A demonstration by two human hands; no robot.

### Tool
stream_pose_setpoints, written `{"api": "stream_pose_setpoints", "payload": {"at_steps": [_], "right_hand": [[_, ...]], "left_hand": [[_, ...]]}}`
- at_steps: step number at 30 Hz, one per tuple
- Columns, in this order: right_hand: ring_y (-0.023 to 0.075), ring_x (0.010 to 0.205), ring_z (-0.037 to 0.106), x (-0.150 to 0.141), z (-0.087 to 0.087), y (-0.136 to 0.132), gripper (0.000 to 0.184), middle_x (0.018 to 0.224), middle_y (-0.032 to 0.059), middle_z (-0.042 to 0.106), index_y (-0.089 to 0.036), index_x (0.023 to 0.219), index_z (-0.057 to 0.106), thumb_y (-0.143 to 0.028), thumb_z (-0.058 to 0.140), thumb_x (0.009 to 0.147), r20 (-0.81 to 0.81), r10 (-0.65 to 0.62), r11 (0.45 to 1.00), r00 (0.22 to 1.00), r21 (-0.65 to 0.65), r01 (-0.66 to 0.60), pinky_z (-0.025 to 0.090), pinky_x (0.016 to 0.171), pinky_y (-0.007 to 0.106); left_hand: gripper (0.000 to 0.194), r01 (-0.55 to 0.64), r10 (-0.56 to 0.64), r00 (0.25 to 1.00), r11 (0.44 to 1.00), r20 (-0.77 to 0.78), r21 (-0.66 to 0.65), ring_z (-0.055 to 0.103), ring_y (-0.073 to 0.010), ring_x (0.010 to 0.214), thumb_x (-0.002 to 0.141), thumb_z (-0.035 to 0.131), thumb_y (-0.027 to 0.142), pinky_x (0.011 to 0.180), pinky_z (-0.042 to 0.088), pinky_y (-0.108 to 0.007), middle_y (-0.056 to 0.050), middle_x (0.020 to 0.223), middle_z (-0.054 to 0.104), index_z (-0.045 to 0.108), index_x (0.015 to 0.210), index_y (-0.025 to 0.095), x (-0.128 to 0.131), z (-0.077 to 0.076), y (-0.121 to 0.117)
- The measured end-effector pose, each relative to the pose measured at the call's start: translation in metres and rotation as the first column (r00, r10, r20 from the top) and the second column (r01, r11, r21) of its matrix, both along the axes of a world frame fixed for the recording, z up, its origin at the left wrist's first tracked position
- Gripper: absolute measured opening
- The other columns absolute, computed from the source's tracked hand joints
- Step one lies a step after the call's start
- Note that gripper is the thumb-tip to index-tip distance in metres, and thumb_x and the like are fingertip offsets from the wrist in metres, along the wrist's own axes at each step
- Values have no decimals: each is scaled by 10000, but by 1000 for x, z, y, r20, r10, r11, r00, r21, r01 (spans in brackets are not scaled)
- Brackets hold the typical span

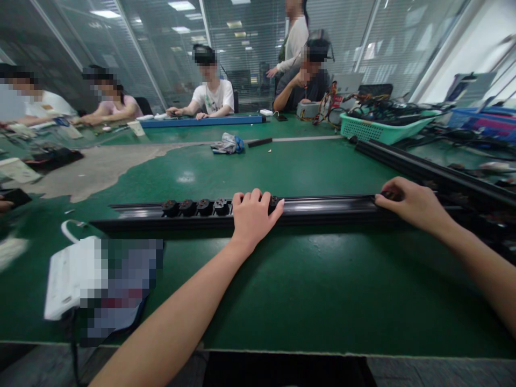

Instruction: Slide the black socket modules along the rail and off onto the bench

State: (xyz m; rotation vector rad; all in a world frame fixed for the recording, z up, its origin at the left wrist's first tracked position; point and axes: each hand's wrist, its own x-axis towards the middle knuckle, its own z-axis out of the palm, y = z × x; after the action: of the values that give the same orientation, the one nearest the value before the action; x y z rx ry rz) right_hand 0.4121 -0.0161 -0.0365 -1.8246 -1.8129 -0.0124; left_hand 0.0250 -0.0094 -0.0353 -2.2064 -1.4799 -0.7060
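Observation:
A long black rail [330, 205] with a channel along its top lies crosswise on the table. Several round black socket modules [205, 207] sit in a row in its left half. My left hand [253, 215] is over the rail beside that row, its fingers curled towards the far edge and its thumb pointing right; it covers part of the rail. At the rail's right part, my right hand [413, 200] is closed, thumb and fingers pinching another round black socket module [390, 195] at the channel. My fingers partly hide that module.
More black rails [423, 161] lie at the right, near a green basket [374, 128] of cables. A white box with a cable [66, 274] and a blurred flat object [129, 285] lie at the near left. Gloves [228, 144] lie beyond the rail. Several people sit across the table.

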Motion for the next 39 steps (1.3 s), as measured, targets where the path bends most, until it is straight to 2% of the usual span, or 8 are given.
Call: {"api": "stream_pose_setpoints", "payload": {"at_steps": [16,27,39], "right_hand": [[268,766,632,6,7,-1,338,804,75,658,-236,795,567,-555,572,681,37,-27,999,999,-32,29,446,737,384],[280,786,633,23,3,4,371,817,87,661,-238,812,565,-591,545,703,129,-25,998,991,-48,31,443,745,392],[292,806,650,45,6,5,468,847,99,702,-233,862,589,-673,529,713,169,-88,971,982,-206,123,481,775,403]], "left_hand": [[478,5,-5,1000,1000,0,13,620,-261,879,1001,402,553,881,361,-454,-111,951,694,716,938,198,0,0,0],[486,-4,4,1000,1000,-17,24,621,-260,874,1005,388,557,879,365,-454,-108,951,695,711,937,200,0,-1,0],[479,5,-5,1000,1000,12,-13,619,-268,892,999,401,551,896,362,-463,-117,967,695,722,958,198,1,1,-1]]}}
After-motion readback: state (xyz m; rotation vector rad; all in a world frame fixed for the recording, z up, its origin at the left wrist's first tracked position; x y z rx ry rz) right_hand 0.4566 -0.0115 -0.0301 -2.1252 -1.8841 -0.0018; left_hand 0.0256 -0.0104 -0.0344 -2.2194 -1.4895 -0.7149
